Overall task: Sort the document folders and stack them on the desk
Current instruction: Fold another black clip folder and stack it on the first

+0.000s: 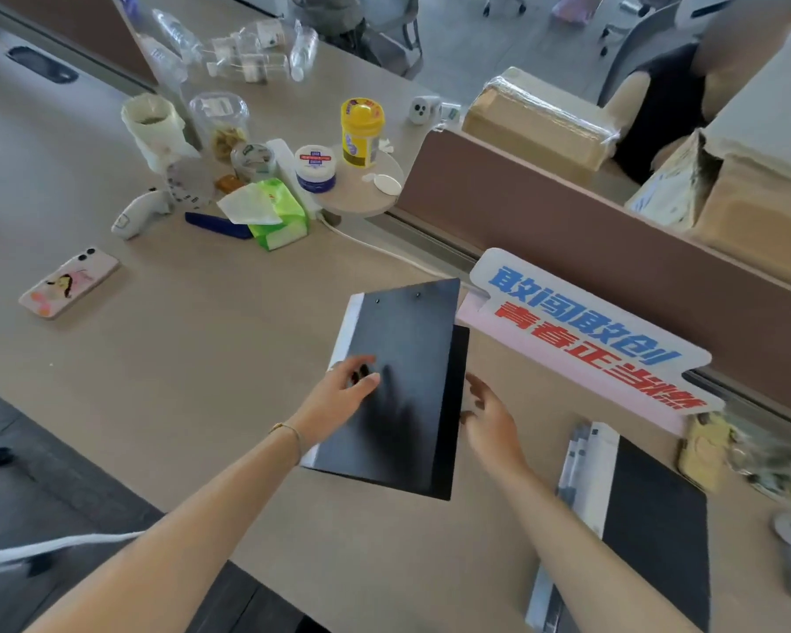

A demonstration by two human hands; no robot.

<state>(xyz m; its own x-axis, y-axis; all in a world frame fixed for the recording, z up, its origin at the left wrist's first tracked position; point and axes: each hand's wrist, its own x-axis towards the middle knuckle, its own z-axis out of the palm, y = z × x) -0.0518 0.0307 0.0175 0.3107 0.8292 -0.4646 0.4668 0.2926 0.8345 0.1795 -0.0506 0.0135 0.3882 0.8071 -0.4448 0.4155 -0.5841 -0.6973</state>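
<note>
We press our left hand [348,386] flat, fingers spread, squaring 2 black folders [398,381] beside the sign [590,335]; our right hand [489,413], loosely spread, steadies their edge.

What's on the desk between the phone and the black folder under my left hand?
Nothing: the head view shows bare desk between phone and black folder.

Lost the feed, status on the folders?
Left hand flat on black folder, right hand open at its edge. Second folder right. Slogan sign close behind.
</note>
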